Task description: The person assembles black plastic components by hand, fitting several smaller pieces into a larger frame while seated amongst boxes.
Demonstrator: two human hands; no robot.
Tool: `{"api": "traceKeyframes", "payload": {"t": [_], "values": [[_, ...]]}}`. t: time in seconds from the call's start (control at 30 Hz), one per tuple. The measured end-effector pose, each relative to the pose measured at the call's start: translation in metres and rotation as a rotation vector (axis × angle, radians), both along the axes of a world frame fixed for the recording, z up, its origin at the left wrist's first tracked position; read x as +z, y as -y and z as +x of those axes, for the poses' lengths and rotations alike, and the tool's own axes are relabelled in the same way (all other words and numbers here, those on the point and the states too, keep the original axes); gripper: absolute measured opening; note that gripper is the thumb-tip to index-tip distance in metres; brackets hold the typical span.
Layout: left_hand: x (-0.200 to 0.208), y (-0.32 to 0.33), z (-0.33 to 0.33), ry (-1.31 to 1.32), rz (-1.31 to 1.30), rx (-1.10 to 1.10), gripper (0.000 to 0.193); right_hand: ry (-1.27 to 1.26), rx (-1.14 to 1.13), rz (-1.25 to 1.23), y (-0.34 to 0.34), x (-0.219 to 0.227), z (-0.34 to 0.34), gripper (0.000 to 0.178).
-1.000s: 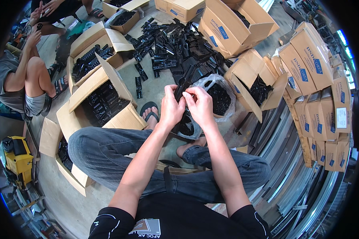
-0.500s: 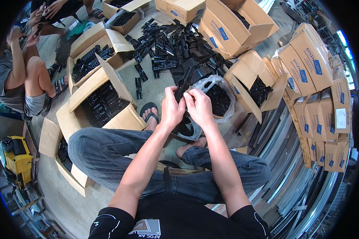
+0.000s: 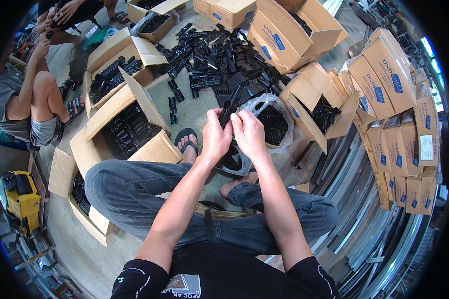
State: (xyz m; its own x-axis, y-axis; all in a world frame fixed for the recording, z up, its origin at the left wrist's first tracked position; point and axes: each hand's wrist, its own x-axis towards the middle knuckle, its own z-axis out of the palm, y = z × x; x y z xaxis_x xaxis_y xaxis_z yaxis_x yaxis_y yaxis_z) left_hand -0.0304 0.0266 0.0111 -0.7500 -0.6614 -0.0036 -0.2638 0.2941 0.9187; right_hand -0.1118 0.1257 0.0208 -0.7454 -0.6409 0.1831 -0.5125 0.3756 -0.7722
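Above the floor in front of me, my left hand [image 3: 217, 137] is closed round a long, narrow black part [image 3: 228, 107] that points away from me. My right hand [image 3: 249, 133] pinches at the near end of this part, its thumb and fingertips pressed together. Whether a smaller piece sits in the right fingertips is hidden. Beyond the hands lies a large heap of similar black parts [image 3: 202, 79]. Just right of my hands stands a clear plastic bag [image 3: 290, 124] full of small black pieces. A second plastic bag [image 3: 244, 164] of black pieces sits below my wrists.
On the left, open cardboard boxes [image 3: 152, 154] hold rows of black parts. An open box [image 3: 348, 117] with black pieces stands at right, before stacked cartons [image 3: 391, 82]. Long metal profiles [image 3: 356, 214] lie lower right. A yellow machine [image 3: 22, 199] and a seated co-worker [image 3: 15, 99] are at left.
My hands stay nearly in place, with the black part shifting very slightly between them. At left, the co-worker's raised hands have moved a little.
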Motion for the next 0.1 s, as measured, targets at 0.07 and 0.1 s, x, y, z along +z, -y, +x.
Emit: {"api": "traceKeyframes", "payload": {"t": [0.07,0.1], "values": [[-0.0044,0.001,0.0006,-0.041,-0.034,0.01,0.042,0.022,-0.021,-0.044,0.0026,0.0045,0.0039,0.023],[-0.0057,0.001,0.0006,-0.076,-0.052,0.011,0.041,0.029,-0.027,-0.047,0.0029,0.0054,0.005,0.026]]}}
